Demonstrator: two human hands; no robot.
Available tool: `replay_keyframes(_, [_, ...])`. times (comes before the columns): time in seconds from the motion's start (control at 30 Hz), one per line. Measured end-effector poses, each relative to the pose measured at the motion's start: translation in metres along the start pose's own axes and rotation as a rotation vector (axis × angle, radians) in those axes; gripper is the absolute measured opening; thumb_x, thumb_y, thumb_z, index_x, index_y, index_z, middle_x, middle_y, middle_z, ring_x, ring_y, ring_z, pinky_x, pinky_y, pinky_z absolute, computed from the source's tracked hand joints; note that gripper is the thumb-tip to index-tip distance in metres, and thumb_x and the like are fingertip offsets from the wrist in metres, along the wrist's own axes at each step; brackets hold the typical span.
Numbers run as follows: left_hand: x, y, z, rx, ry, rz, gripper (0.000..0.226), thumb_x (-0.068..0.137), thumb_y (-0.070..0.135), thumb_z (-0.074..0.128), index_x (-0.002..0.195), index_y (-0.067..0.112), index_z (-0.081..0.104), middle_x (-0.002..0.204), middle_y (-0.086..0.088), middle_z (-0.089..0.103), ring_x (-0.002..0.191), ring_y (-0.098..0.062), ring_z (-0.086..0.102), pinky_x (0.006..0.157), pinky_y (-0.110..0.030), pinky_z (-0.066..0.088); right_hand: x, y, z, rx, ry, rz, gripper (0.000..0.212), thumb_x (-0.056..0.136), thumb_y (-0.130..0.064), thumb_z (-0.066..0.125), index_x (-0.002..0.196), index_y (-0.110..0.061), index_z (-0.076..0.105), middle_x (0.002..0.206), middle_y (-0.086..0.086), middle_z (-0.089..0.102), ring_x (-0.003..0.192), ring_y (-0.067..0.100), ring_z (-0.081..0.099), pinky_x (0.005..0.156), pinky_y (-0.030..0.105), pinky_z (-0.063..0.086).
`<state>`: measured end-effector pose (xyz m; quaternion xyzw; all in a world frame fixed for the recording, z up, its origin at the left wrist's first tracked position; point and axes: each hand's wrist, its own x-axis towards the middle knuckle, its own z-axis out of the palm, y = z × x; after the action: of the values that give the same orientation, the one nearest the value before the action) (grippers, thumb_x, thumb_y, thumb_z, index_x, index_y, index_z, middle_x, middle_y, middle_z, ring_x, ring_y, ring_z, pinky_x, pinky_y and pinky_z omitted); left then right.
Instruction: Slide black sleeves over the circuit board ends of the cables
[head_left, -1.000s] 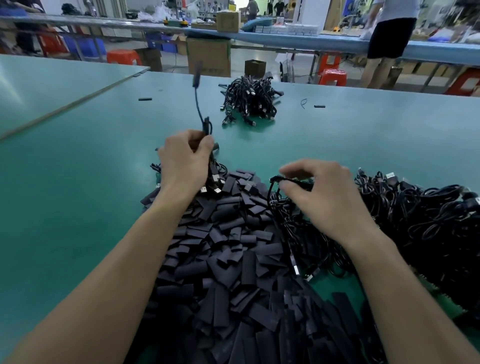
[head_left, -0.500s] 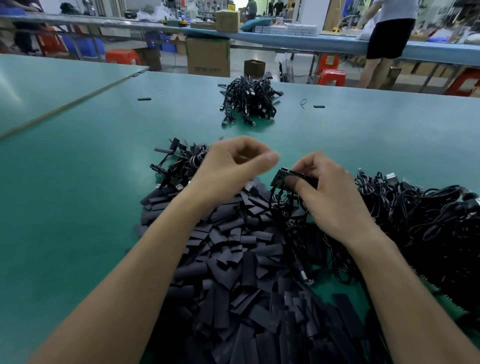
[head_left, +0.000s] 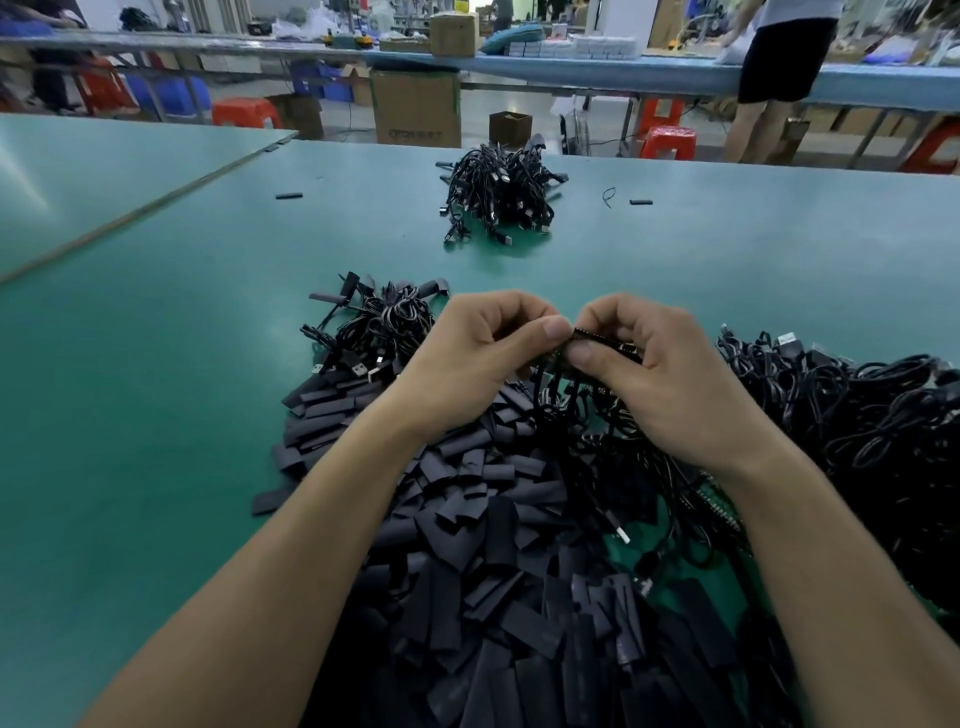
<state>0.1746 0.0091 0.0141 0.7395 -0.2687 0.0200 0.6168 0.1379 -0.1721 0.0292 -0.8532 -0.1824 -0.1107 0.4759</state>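
**One board, pinched by two hands**

Above the sleeve pile (head_left: 467, 519), the right hand (head_left: 670, 384) pinches one circuit board (head_left: 605, 344) between thumb and curled fingers. Its long axis runs left-right, dipping slightly rightward. The left hand (head_left: 467, 358) pinches its left tip, thumb against forefinger. Three cable heaps (head_left: 496, 195) and two stray sleeves (head_left: 288, 196) lie on the green table (head_left: 156, 364).

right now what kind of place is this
Probably a factory assembly floor: long green workbenches, heaps of black sleeves and cables, cardboard boxes beyond.
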Motion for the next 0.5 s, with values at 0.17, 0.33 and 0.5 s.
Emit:
replay_keyframes(0.17, [0.0, -0.002, 0.001, -0.172, 0.01, -0.052, 0.02, 0.092, 0.029, 0.062, 0.076, 0.025, 0.075, 0.069, -0.001, 0.056, 0.064, -0.013, 0.047, 0.063, -0.027, 0.041, 0.0, -0.005, -0.002, 0.078, -0.023, -0.054, 0.014, 0.092, -0.008, 0.069, 0.087, -0.02, 0.064, 0.078, -0.012, 0.065, 0.078, 0.001, 0.061, 0.079, 0.016, 0.048])
replay_keyframes(0.33, [0.0, 0.005, -0.005, -0.271, 0.164, -0.031, 0.019, 0.094, 0.034, 0.059, 0.081, 0.021, 0.066, 0.073, 0.006, 0.068, 0.071, -0.01, 0.065, 0.07, -0.029, 0.056, -0.001, -0.001, 0.001, -0.23, 0.301, -0.028, 0.021, 0.088, -0.025, 0.073, 0.081, -0.038, 0.058, 0.083, -0.022, 0.058, 0.091, 0.008, 0.055, 0.099, 0.05, 0.043])
replay_keyframes(0.5, [0.002, 0.025, -0.015, -0.336, 0.447, 0.156, 0.016, 0.105, 0.026, 0.047, 0.092, 0.021, 0.053, 0.064, 0.008, 0.058, 0.05, -0.006, 0.049, 0.053, -0.026, 0.049, -0.001, 0.004, -0.001, -0.464, 0.568, -0.01, 0.008, 0.085, -0.026, 0.078, 0.089, -0.025, 0.071, 0.079, -0.014, 0.039, 0.085, 0.017, 0.048, 0.081, 0.044, 0.045])
